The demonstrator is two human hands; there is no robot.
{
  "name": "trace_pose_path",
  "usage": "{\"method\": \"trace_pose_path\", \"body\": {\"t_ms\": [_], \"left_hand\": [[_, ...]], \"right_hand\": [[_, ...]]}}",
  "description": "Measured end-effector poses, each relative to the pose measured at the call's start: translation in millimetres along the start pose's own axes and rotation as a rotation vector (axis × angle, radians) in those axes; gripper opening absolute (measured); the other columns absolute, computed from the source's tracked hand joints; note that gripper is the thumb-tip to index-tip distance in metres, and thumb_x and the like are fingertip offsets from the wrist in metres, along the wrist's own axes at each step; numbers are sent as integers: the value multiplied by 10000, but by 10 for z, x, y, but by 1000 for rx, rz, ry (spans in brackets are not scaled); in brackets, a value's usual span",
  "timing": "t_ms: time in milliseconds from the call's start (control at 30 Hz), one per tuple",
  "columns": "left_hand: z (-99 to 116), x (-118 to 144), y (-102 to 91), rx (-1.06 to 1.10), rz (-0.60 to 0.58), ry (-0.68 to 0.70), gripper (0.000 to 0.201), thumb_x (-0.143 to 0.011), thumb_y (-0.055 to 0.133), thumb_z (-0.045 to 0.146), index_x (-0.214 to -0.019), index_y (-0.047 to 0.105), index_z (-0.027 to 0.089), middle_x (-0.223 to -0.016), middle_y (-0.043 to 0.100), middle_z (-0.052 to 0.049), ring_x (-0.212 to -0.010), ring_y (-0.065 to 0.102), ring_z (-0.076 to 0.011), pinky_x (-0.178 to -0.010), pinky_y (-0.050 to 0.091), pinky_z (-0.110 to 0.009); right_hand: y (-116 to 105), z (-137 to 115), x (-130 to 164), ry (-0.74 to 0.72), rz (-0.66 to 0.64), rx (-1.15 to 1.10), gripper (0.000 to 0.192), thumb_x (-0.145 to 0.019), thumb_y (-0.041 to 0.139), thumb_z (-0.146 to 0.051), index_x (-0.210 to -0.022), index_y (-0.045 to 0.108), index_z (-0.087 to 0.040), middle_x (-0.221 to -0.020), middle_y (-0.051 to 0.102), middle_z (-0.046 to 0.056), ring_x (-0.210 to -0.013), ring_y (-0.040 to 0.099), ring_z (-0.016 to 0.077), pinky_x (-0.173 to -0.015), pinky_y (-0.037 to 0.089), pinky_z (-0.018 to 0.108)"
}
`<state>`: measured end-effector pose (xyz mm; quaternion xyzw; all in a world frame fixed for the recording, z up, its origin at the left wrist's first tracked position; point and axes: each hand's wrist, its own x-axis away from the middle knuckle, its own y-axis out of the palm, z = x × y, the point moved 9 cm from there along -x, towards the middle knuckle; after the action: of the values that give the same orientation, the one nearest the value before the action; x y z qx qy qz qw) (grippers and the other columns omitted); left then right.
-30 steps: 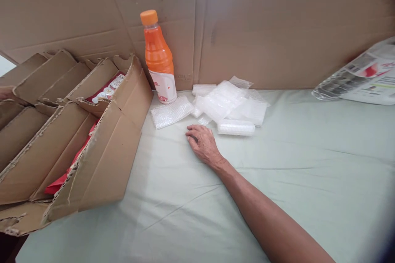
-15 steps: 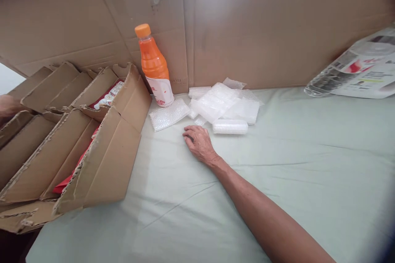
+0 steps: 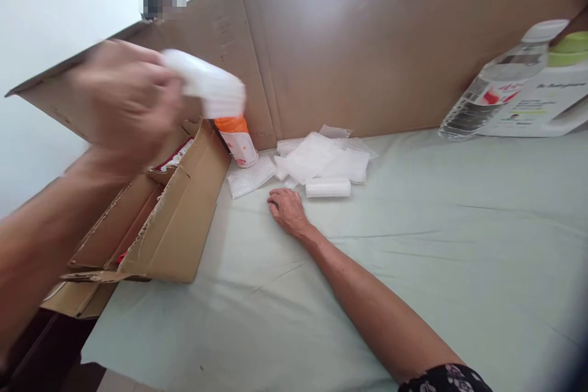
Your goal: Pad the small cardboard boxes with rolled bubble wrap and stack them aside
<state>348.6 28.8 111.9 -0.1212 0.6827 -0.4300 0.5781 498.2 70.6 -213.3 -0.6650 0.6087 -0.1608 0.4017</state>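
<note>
Green sheet (image 3: 413, 269) below; your left hand (image 3: 131, 98) has just risen from box (image 3: 184, 226), so blurred white roll (image 3: 209, 82) is aloft, gripped, before bottle (image 3: 241, 147); right hand (image 3: 287, 208) lies relaxed, empty, near bubble wrap (image 3: 312, 156)

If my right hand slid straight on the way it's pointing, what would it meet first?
Going by how your right hand points, most likely the flat bubble-wrap piece at the foot of the orange bottle, though depth is hard to judge from one view.
</note>
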Motion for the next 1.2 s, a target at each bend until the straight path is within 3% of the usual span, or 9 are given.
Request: {"method": "trace_pose_path", "body": {"t_ms": [67, 167, 267, 333, 467, 667, 933, 1067, 1200], "left_hand": [[357, 83, 779, -234, -325, 92, 322, -989, 474, 243, -1175, 733, 194, -1433, 589, -72, -1383, 458, -301, -1186, 343, -511], [710, 534, 1769, -225, -616, 200, 239, -770, 689, 114, -987, 767, 175, -1451, 602, -112, -1341, 532, -300, -1136, 404, -469], [755, 1144, 2287, -204, -769, 194, 142, -693, 733, 105, -814, 757, 176, -1135, 746, -131, -1116, 665, -302, -1063, 452, -479], [704, 1483, 2360, -183, -770, 146, 194, -765, 671, 130, -929, 763, 178, -1126, 747, -141, -1112, 669, -310, -1055, 459, -488], [515, 2043, 2250, -115, -656, -26, 430, -870, 546, 157, -1286, 656, 146, -1392, 639, -178, -1259, 611, -312, -1054, 494, -467], [265, 2705, 2149, 30, -490, -229, 418, -971, 446, 233, -1329, 626, 114, -1473, 581, -195, -1398, 511, -325, -1152, 436, -529], [207, 2704, 2136, 192, -382, -358, 351, -891, 594, 210, -1229, 682, 177, -1435, 622, -132, -1390, 514, -296, -1188, 403, -481], [216, 2661, 2104, 225, -370, -377, 318, -890, 597, 213, -1193, 682, 168, -1437, 611, -138, -1394, 497, -306, -1205, 380, -478], [219, 2644, 2093, 254, -380, -389, 275, -900, 588, 232, -1145, 685, 157, -1417, 609, -150, -1382, 494, -318, -1200, 379, -483]], "right_hand": [[-12, -17, 6, -2, -7, 8, 233, -892, 550, -129, -944, 770, -187, -1228, 733, 104, -1180, 594, 264, -971, 387, 398], [-14, -28, 12, -2, -16, 14, 240, -905, 531, -128, -959, 760, -176, -1197, 738, 104, -1163, 590, 261, -950, 380, 382], [2, -20, 9, 2, -17, 17, 240, -925, 519, -147, -991, 749, -160, -1152, 741, 119, -1145, 587, 267, -936, 375, 382], [19, -14, 3, 2, -18, 20, 235, -929, 520, -156, -987, 747, -153, -1131, 743, 127, -1136, 586, 269, -933, 373, 383], [35, -12, -13, -4, -9, 40, 246, -914, 524, -135, -1004, 751, -161, -1177, 739, 106, -1160, 582, 247, -966, 364, 373], [31, -27, -22, -26, -8, 109, 271, -916, 507, -139, -1011, 758, -173, -1213, 736, 100, -1158, 596, 256, -979, 368, 385], [214, -404, 62, -226, -33, 286, 457, -919, 501, -167, -1353, 642, -157, -1518, 546, 163, -1271, 540, 311, -1040, 381, 438], [368, -444, -294, -184, -109, 448, 559, -952, 522, -309, -1490, 525, -159, -1601, 438, 192, -1331, 517, 358, -1037, 430, 486], [367, -389, -646, -89, -139, 496, 505, -964, 477, -334, -1414, 589, -135, -1466, 577, 218, -1273, 570, 398, -994, 471, 564]]}}
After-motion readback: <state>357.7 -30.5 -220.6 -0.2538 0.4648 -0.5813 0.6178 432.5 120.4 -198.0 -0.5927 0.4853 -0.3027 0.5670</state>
